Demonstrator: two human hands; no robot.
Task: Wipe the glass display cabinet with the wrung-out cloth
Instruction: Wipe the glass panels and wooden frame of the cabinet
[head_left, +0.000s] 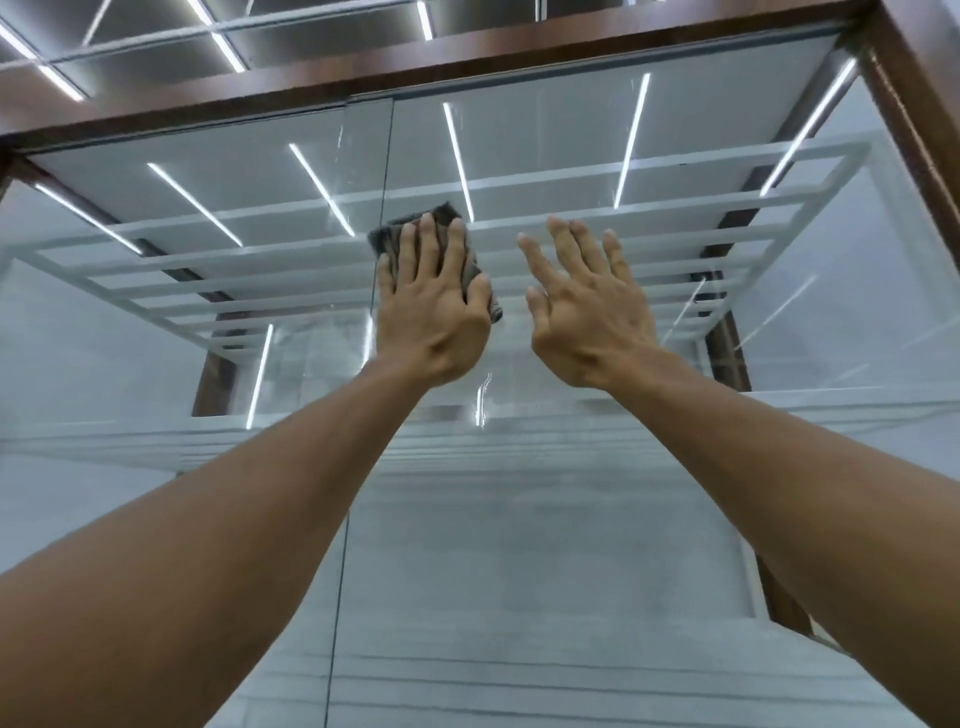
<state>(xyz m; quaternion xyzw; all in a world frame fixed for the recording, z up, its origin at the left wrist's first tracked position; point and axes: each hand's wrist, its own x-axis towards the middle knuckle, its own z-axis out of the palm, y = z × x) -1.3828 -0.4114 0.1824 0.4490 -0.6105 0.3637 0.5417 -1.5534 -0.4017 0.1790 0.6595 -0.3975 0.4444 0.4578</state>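
The glass display cabinet (675, 519) fills the view, seen from below, with a dark wooden frame (467, 57) along its top. My left hand (431, 306) presses a folded dark grey cloth (441, 215) flat against the upper glass, fingers straight and spread over it. The cloth shows above my fingertips and beside my thumb. My right hand (587, 306) is raised just to the right of it, fingers straight and spread, at or close to the glass, holding nothing.
White glass shelves (649, 208) sit inside the cabinet behind the pane. A vertical seam between glass panels (387, 156) runs just left of the cloth. Wooden posts (924, 130) frame the right side. Ceiling light strips reflect in the glass.
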